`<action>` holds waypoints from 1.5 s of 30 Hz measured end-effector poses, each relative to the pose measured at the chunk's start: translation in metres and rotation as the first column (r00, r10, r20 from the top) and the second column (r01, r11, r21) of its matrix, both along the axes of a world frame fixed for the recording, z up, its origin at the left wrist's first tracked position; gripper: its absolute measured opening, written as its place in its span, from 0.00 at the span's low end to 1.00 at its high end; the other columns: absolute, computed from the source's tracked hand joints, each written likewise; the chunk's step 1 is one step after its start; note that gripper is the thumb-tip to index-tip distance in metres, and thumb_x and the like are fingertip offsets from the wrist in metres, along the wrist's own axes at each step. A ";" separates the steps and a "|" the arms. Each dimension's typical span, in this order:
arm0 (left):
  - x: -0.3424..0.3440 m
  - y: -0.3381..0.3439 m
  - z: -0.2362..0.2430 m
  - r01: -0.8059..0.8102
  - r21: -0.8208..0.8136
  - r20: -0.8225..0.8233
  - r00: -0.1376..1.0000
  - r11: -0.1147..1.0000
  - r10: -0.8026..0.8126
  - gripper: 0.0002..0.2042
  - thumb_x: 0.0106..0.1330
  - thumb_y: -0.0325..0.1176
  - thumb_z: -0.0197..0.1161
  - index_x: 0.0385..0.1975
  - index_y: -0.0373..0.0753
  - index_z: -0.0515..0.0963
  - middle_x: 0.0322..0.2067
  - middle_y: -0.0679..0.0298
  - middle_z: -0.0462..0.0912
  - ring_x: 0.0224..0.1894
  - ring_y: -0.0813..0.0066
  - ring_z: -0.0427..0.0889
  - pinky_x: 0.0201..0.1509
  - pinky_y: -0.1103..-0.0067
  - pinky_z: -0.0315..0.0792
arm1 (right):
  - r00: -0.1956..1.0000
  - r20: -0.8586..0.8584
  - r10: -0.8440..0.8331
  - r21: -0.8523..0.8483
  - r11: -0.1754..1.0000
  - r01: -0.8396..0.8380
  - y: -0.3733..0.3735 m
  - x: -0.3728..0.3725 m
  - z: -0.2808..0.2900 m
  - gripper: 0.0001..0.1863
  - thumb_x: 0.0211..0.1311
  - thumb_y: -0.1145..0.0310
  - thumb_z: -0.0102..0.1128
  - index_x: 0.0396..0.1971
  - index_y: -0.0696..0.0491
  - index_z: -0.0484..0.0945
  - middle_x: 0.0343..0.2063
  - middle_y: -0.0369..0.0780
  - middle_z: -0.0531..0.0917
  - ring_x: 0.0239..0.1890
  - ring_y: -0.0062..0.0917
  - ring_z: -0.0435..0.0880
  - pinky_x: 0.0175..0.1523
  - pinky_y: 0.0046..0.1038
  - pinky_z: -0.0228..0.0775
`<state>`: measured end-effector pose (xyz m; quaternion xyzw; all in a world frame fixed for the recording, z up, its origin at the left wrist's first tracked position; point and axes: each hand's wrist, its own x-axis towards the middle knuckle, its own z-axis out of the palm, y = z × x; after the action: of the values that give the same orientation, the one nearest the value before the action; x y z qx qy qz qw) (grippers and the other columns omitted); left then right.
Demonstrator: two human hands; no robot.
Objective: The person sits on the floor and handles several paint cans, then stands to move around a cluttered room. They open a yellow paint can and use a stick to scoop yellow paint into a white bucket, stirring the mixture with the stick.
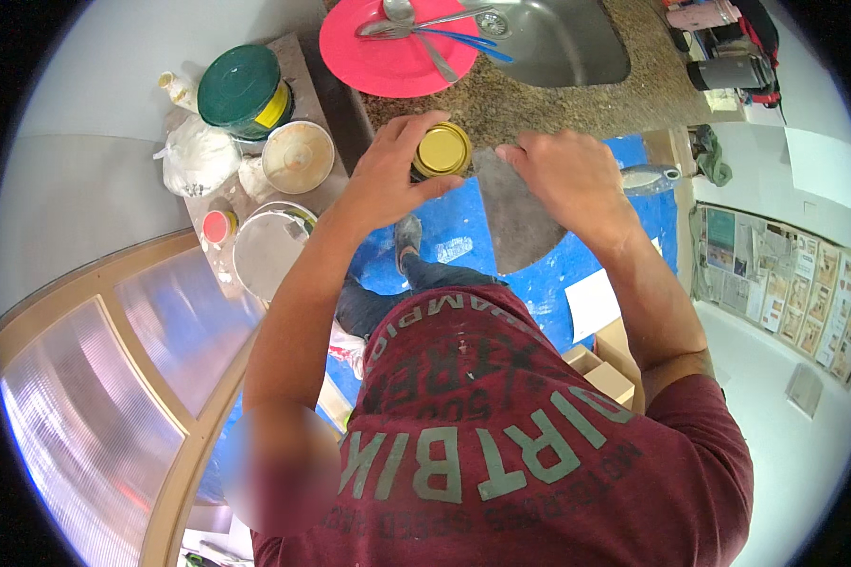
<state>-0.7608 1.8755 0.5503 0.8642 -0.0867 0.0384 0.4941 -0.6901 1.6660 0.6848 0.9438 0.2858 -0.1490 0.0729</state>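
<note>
Left hand [397,163] curved, thumb on near side, fingers on far side; grip is holding round container [442,149]. Container has gold-coloured top, shiny, with ring lines near rim; its side mostly hidden. It is at front edge of speckled bench [558,104], just right of left palm. Right hand [572,175] apart from container, back of hand up, fingers bent, thumb pointing left; whether its grip holds something, cannot tell.

Open lane between gold-lidded container [442,149] and right hand [572,180]; strip of worktop [539,106] before sink [577,47] also passable. Container's left side blocked by left hand [392,170]. Beyond container, pink plate [350,66]. Farther left, tubs [240,87] crowd together.
</note>
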 end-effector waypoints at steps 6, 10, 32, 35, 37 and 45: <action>0.000 -0.004 0.001 -0.012 -0.016 -0.004 1.000 1.000 0.012 0.39 0.59 0.50 0.77 0.68 0.45 0.67 0.59 0.47 0.75 0.64 0.44 0.73 0.67 0.58 0.69 | 0.996 0.053 0.076 0.022 0.997 -0.077 -0.004 0.000 -0.008 0.24 0.74 0.50 0.54 0.33 0.56 0.87 0.31 0.50 0.89 0.38 0.44 0.90 0.45 0.44 0.82; -0.004 -0.006 -0.001 -0.020 -0.015 0.017 1.000 1.000 0.020 0.39 0.59 0.49 0.76 0.68 0.43 0.66 0.59 0.47 0.74 0.64 0.44 0.72 0.67 0.58 0.69 | 0.999 -0.004 0.036 0.067 0.997 -0.035 -0.003 0.002 -0.011 0.24 0.74 0.50 0.53 0.34 0.55 0.88 0.31 0.51 0.88 0.39 0.48 0.89 0.46 0.47 0.81; -0.003 -0.005 -0.001 0.052 0.034 -0.011 0.999 0.998 -0.052 0.40 0.63 0.44 0.74 0.71 0.36 0.61 0.64 0.47 0.70 0.68 0.48 0.69 0.73 0.62 0.62 | 0.931 -0.339 -0.133 0.552 0.773 0.312 -0.038 0.004 -0.094 0.26 0.75 0.46 0.53 0.33 0.56 0.85 0.32 0.55 0.86 0.40 0.56 0.85 0.49 0.52 0.75; -0.004 -0.005 -0.005 0.033 0.018 0.007 0.999 0.999 -0.033 0.39 0.63 0.43 0.75 0.70 0.36 0.62 0.64 0.47 0.71 0.68 0.49 0.69 0.73 0.63 0.62 | 0.972 -0.208 -0.106 0.461 0.866 0.194 -0.036 -0.003 -0.064 0.26 0.75 0.47 0.53 0.33 0.55 0.86 0.31 0.54 0.86 0.39 0.54 0.86 0.48 0.52 0.77; -0.005 -0.007 -0.008 0.017 0.015 0.033 0.999 1.000 -0.017 0.39 0.63 0.42 0.75 0.70 0.36 0.62 0.63 0.47 0.72 0.68 0.49 0.70 0.73 0.63 0.62 | 0.987 -0.145 -0.070 0.359 0.926 0.118 -0.035 -0.003 -0.045 0.25 0.75 0.47 0.52 0.33 0.55 0.86 0.31 0.53 0.87 0.39 0.53 0.87 0.47 0.51 0.78; -0.007 -0.019 -0.006 -0.067 0.025 0.075 0.995 0.997 0.065 0.39 0.62 0.42 0.76 0.69 0.35 0.64 0.60 0.46 0.74 0.64 0.47 0.72 0.71 0.62 0.65 | 0.998 -0.007 0.060 0.095 0.994 -0.059 -0.016 -0.005 -0.022 0.23 0.75 0.51 0.52 0.35 0.54 0.88 0.31 0.51 0.88 0.40 0.46 0.90 0.46 0.47 0.82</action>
<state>-0.7680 1.8566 0.5448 0.8714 -0.0767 0.0855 0.4770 -0.6956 1.6502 0.6632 0.9366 0.3208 -0.1377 0.0310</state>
